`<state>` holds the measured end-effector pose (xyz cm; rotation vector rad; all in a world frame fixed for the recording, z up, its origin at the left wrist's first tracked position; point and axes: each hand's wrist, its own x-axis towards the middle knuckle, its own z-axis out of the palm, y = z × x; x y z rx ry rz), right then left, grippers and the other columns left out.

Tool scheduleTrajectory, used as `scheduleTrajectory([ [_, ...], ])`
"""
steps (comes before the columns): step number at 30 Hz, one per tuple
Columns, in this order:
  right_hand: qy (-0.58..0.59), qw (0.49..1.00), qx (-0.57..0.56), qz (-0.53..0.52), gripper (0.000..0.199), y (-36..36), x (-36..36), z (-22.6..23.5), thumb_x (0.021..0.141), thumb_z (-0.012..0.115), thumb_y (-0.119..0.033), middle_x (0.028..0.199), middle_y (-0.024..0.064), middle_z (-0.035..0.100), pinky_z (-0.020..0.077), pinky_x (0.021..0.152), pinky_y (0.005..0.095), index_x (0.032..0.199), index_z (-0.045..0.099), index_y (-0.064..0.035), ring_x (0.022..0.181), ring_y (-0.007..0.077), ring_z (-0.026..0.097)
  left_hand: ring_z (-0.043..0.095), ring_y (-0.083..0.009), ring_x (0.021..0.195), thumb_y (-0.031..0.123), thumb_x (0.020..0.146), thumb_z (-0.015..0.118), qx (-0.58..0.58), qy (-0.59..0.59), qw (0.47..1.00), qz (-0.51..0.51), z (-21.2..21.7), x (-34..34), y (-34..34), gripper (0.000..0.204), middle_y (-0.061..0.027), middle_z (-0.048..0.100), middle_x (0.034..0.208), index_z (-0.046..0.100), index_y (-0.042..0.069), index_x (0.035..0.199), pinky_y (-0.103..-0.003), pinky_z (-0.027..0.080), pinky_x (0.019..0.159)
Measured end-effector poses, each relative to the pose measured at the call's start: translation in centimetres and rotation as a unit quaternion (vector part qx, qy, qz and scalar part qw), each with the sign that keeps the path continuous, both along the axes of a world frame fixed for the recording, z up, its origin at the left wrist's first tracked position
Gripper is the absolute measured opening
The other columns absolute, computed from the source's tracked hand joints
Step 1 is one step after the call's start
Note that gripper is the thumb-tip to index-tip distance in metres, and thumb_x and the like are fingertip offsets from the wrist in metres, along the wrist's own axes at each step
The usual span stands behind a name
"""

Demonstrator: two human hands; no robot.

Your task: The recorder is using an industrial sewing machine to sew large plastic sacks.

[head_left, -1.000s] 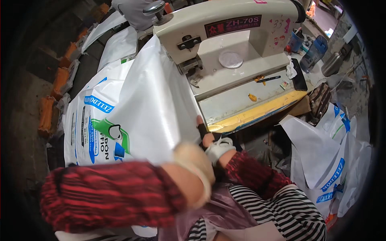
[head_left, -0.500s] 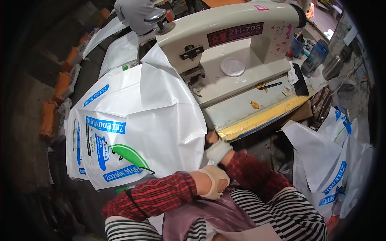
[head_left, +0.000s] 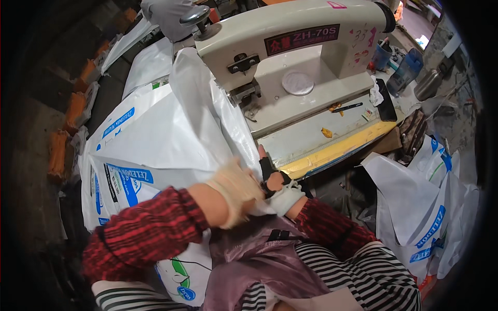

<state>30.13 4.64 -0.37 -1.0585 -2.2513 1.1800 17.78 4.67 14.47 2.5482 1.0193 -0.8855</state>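
Note:
A large white woven plastic sack [head_left: 150,122] with blue and green print lies across the left side, its folded upper part reaching the sewing machine's [head_left: 295,39] head. My left hand [head_left: 236,194], in a beige covering, is on or just over the sack's near edge; motion blurs it and its fingers do not show. Close beside it is my right hand [head_left: 275,182], in a white glove with black about the fingers. One bare fingertip stretches up along the sack's right edge, next to the yellow table edge [head_left: 337,147]. Its other fingers are mostly hidden.
At right hangs another pile of white sacks [head_left: 415,207]. On the machine table lie a pen [head_left: 346,108] and a black phone [head_left: 386,101]; a blue jug [head_left: 404,72] and a metal flask [head_left: 429,85] stand beyond. Orange bundles [head_left: 75,111] line the far left. Another person [head_left: 168,18] is at the back.
My left hand has moved up and left onto the sack. The sack's near part has been folded, covering some print. My right hand's finger now points up along the edge.

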Motion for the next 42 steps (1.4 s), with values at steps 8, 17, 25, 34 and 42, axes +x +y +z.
scheduleTrajectory([
  [8,0.237,0.971,0.018,-0.013,0.079,-0.7,0.7,1.8,0.080,0.053,-0.018,0.111,0.0265,0.049,0.0465,0.074,0.0338,0.138,0.002,-0.0035,0.093,0.0297,0.056,0.056,-0.0181,0.063,0.020,0.068,0.054,0.124,0.014,0.992,-0.015,5.2,-2.6,0.0,0.008,0.0005,0.057,0.059,0.058,0.015,0.073,-0.033,0.039,0.075],
  [17,-0.382,0.918,-0.046,0.098,0.049,2.4,-2.6,3.4,0.072,0.049,-0.021,0.085,0.0181,0.063,0.0453,0.068,0.0462,0.120,0.052,-0.0141,0.084,0.0318,0.061,0.063,-0.0289,0.069,0.020,0.068,0.061,-0.166,-0.068,0.981,0.072,-2.1,4.0,-7.3,0.012,-0.0089,0.064,0.071,0.066,0.010,0.072,-0.039,0.050,0.057],
  [25,0.197,0.970,-0.132,0.043,0.054,9.1,-3.0,-2.2,0.082,0.054,-0.026,0.092,0.0148,0.060,0.0436,0.074,0.0315,0.131,0.037,-0.0084,0.081,0.0224,0.055,0.064,-0.0253,0.070,0.022,0.070,0.059,0.063,-0.033,0.977,0.200,-6.5,1.3,2.3,0.013,-0.0073,0.065,0.073,0.067,0.012,0.072,-0.036,0.049,0.057],
  [34,0.331,0.853,-0.397,-0.073,0.042,7.4,-2.6,-0.4,0.090,0.047,-0.022,0.064,0.0045,0.055,0.0423,0.050,0.0226,0.128,0.040,-0.0090,0.054,0.0123,0.055,0.063,-0.0277,0.075,0.024,0.071,0.056,0.245,0.068,0.927,0.275,-5.2,-9.8,11.1,0.018,-0.0113,0.065,0.080,0.068,0.011,0.076,-0.038,0.049,0.065],
  [42,0.209,0.973,0.095,-0.031,0.040,9.6,-5.2,5.8,0.079,0.052,-0.010,0.080,0.0067,0.058,0.0447,0.065,0.0275,0.117,0.047,-0.0026,0.070,0.0165,0.056,0.053,-0.0265,0.091,0.025,0.065,0.063,0.398,-0.108,0.896,0.164,6.1,-14.6,1.6,0.025,-0.0097,0.059,0.093,0.061,0.007,0.081,-0.038,0.038,0.081],
])
